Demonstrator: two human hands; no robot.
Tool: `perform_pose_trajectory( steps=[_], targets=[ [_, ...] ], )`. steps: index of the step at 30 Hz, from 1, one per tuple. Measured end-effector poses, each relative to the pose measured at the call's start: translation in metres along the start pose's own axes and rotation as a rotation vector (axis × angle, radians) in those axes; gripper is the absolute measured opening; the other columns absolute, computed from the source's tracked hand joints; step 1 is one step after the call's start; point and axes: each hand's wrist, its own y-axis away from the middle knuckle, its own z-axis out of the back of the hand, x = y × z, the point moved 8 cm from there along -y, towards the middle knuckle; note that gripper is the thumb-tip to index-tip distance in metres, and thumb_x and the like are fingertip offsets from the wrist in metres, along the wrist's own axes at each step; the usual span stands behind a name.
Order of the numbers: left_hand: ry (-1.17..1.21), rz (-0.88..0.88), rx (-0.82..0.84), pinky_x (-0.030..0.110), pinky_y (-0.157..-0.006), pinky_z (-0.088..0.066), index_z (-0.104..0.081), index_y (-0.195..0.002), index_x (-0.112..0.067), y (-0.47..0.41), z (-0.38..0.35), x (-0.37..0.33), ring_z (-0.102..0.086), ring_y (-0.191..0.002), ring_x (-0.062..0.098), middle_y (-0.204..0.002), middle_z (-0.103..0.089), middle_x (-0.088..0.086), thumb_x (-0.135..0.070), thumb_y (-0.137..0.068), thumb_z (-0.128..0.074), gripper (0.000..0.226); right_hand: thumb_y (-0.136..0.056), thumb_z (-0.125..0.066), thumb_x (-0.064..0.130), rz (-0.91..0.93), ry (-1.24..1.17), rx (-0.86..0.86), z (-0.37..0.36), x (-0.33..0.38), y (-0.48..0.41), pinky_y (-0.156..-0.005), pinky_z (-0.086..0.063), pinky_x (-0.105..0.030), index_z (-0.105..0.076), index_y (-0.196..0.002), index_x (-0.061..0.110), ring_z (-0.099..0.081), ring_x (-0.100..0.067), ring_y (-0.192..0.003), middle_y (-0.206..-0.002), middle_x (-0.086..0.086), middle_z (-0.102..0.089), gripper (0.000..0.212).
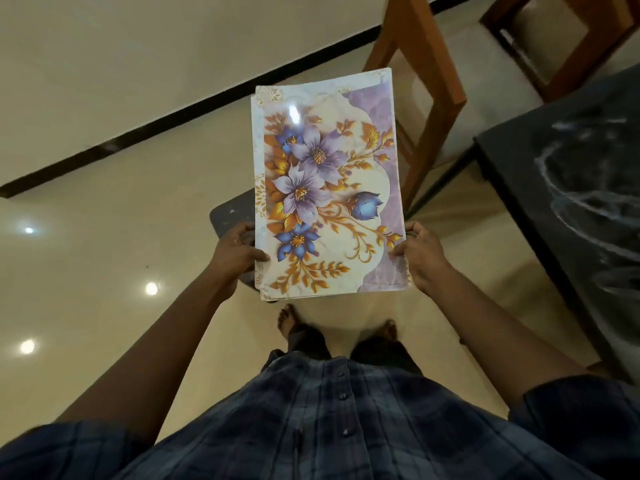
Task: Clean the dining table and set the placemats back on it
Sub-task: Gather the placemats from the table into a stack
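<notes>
A stack of floral placemats point(329, 188), white with purple and blue flowers and gold leaves, hangs flat in the air in front of me over the floor. My left hand point(239, 251) grips its near left edge, thumb on top. My right hand point(420, 252) grips the near right edge the same way. A grey cloth point(230, 216) shows under the stack by my left hand; whether that hand holds it too, I cannot tell. The dark dining table point(568, 188) with white smear marks stands at the right.
A wooden chair point(440, 74) with a pale seat stands beyond the placemats, next to the table's corner. Glossy cream floor tiles with a dark strip point(145, 133) spread to the left. My bare feet point(291, 323) are on the floor below the stack.
</notes>
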Motion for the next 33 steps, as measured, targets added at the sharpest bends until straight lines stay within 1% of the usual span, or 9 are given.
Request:
perform_pose_trajectory(
  steps=[2, 5, 11, 16, 20, 23, 27, 30, 33],
  targets=[
    [0.015, 0.021, -0.015, 0.04, -0.07, -0.06, -0.064, -0.121, -0.009, -0.014, 0.032, 0.014, -0.074, -0.105, 0.034, -0.118, -0.076, 0.012, 0.022, -0.072, -0.067, 0.059, -0.085, -0.064, -0.012, -0.017, 0.051, 0.021, -0.033, -0.002, -0.004, -0.088, -0.061, -0.048, -0.064, -0.112, 0.011, -0.07, -0.033, -0.102, -0.108, -0.008, -0.074, 0.035],
    [0.006, 0.069, -0.057, 0.043, -0.073, -0.06, -0.063, -0.122, -0.003, -0.027, 0.065, 0.036, -0.073, -0.097, 0.033, -0.116, -0.075, 0.018, 0.023, -0.07, -0.066, 0.058, -0.083, -0.063, -0.013, -0.04, 0.11, 0.024, -0.073, -0.005, -0.011, -0.091, -0.06, -0.051, -0.063, -0.097, 0.017, -0.069, -0.031, -0.097, -0.103, -0.008, -0.074, 0.033],
    [-0.018, 0.159, -0.097, 0.045, -0.074, -0.056, -0.059, -0.119, -0.002, -0.059, 0.094, 0.073, -0.07, -0.094, 0.038, -0.106, -0.074, 0.02, 0.024, -0.065, -0.067, 0.06, -0.082, -0.06, -0.014, -0.097, 0.181, 0.036, -0.13, -0.012, -0.042, -0.081, -0.058, -0.043, -0.06, -0.088, 0.018, -0.066, -0.031, -0.093, -0.098, -0.008, -0.07, 0.032],
    [0.015, 0.242, -0.179, 0.035, -0.065, -0.053, -0.058, -0.114, -0.007, -0.088, 0.111, 0.098, -0.068, -0.084, 0.032, -0.101, -0.073, 0.018, 0.007, -0.047, -0.065, 0.068, -0.073, -0.064, -0.013, -0.141, 0.237, 0.071, -0.169, -0.029, -0.091, -0.086, -0.061, -0.048, -0.065, -0.088, 0.016, -0.07, -0.038, -0.103, -0.108, -0.015, -0.074, 0.033],
    [0.008, 0.303, -0.216, 0.036, -0.065, -0.054, -0.056, -0.111, -0.009, -0.116, 0.119, 0.134, -0.068, -0.087, 0.033, -0.106, -0.072, 0.022, 0.005, -0.045, -0.066, 0.068, -0.076, -0.066, -0.013, -0.166, 0.316, 0.1, -0.198, -0.045, -0.131, -0.09, -0.062, -0.05, -0.067, -0.091, 0.017, -0.071, -0.035, -0.103, -0.107, -0.01, -0.075, 0.034],
    [-0.023, 0.338, -0.257, 0.037, -0.068, -0.056, -0.057, -0.114, -0.01, -0.134, 0.125, 0.16, -0.068, -0.092, 0.034, -0.107, -0.072, 0.019, 0.001, -0.042, -0.068, 0.073, -0.075, -0.067, -0.013, -0.189, 0.361, 0.133, -0.216, -0.062, -0.157, -0.09, -0.062, -0.052, -0.067, -0.089, 0.019, -0.071, -0.035, -0.103, -0.106, -0.01, -0.076, 0.035],
    [-0.048, 0.367, -0.255, 0.034, -0.067, -0.054, -0.056, -0.117, -0.01, -0.153, 0.122, 0.189, -0.069, -0.095, 0.033, -0.109, -0.071, 0.016, -0.003, -0.043, -0.07, 0.076, -0.077, -0.069, -0.011, -0.176, 0.458, 0.15, -0.233, -0.077, -0.187, -0.091, -0.062, -0.049, -0.066, -0.089, 0.02, -0.07, -0.031, -0.102, -0.107, -0.007, -0.074, 0.034],
    [-0.068, 0.388, -0.269, 0.039, -0.071, -0.057, -0.056, -0.118, -0.011, -0.163, 0.121, 0.208, -0.07, -0.1, 0.037, -0.113, -0.071, 0.017, -0.004, -0.044, -0.073, 0.076, -0.079, -0.07, -0.011, -0.175, 0.508, 0.146, -0.239, -0.086, -0.201, -0.091, -0.061, -0.048, -0.065, -0.09, 0.02, -0.069, -0.031, -0.103, -0.109, -0.007, -0.073, 0.033],
    [-0.126, 0.39, -0.272, 0.036, -0.071, -0.052, -0.055, -0.122, -0.009, -0.167, 0.118, 0.215, -0.067, -0.103, 0.036, -0.117, -0.069, 0.016, 0.002, -0.059, -0.079, 0.068, -0.081, -0.072, -0.009, -0.192, 0.535, 0.135, -0.239, -0.096, -0.208, -0.091, -0.061, -0.047, -0.066, -0.093, 0.019, -0.069, -0.03, -0.104, -0.11, -0.006, -0.073, 0.031]
  ],
)
